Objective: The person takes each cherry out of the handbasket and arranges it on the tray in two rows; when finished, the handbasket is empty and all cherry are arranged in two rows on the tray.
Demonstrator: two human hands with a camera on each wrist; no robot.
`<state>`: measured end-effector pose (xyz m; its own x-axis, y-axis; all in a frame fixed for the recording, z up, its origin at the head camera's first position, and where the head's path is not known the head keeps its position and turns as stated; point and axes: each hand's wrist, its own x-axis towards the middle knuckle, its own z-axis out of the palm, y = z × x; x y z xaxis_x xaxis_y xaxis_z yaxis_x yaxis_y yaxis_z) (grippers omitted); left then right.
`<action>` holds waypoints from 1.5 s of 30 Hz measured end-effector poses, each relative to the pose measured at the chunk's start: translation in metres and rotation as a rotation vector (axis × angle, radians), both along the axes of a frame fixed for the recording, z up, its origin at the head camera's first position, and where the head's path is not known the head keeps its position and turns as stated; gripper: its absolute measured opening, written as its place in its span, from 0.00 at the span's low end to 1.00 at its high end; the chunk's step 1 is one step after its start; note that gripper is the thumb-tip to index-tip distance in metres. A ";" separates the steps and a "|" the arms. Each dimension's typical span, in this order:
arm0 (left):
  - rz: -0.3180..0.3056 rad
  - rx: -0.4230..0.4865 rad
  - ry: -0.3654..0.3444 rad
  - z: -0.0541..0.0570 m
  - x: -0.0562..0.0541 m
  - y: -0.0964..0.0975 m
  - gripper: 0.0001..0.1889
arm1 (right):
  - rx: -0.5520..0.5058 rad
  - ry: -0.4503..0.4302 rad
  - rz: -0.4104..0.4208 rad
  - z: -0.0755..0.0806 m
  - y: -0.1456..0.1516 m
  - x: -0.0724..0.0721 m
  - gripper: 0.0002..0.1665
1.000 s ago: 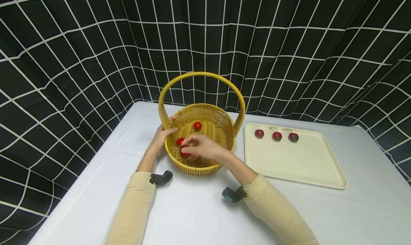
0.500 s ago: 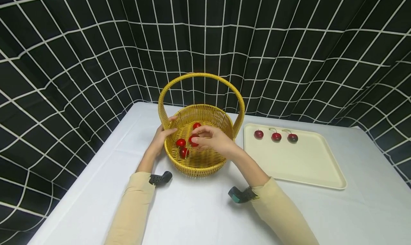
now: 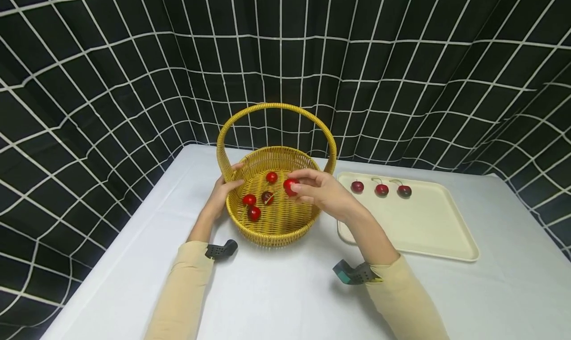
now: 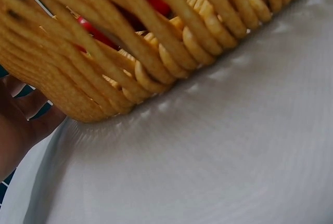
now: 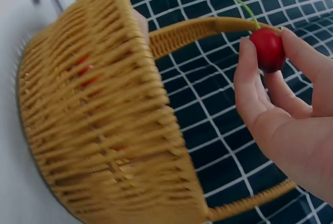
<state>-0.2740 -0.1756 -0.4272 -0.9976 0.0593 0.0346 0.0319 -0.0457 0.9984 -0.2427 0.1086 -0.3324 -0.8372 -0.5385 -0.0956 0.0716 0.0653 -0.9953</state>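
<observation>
A round yellow wicker basket [image 3: 276, 238] with a tall hoop handle stands on the table. My left hand [image 3: 219, 194] holds its left side by the base of the handle, thumb at the rim. In the right wrist view my right hand [image 5: 281, 115] pinches a red cherry [image 5: 268, 50] between thumb and fingertips, its green stem pointing up and left. In the head view the right hand [image 3: 327, 194] overlaps the right part of the basket. Several more cherries lie on the basket floor, among them a dark one [image 3: 267, 198] and a red one [image 3: 271, 177].
To the right of the basket lies a cream tray [image 3: 428, 226]. Three cherries rest in a row along its far side, a middle one [image 3: 381, 190] with its stem up. A white cloth [image 3: 276, 290] covers the table, and a black gridded curtain [image 3: 285, 57] hangs behind.
My right hand has moved right and slightly away with the pinched cherry, bringing the dark cherry on the basket floor into sight. My left hand has stayed on the basket.
</observation>
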 end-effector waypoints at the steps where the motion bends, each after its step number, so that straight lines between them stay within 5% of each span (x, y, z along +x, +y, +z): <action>1: -0.002 0.005 -0.002 0.001 0.001 0.001 0.28 | -0.027 -0.008 0.005 0.001 0.003 0.001 0.22; 9: -0.012 -0.015 -0.006 0.021 0.015 0.006 0.28 | -0.155 0.007 -0.013 0.007 0.035 0.004 0.24; 14: -0.007 -0.012 -0.009 0.023 0.018 0.006 0.28 | -0.184 0.058 -0.018 0.005 0.053 0.002 0.15; 26: -0.019 -0.003 0.011 0.021 0.015 0.008 0.29 | -0.476 0.087 -0.037 0.016 0.095 0.001 0.14; 41: -0.015 -0.010 -0.002 0.022 0.017 0.006 0.28 | -0.688 -0.005 -0.270 0.016 0.135 -0.011 0.12; 45: -0.018 0.004 -0.016 0.012 0.009 0.003 0.28 | -0.691 -0.053 -0.373 0.011 0.145 -0.017 0.15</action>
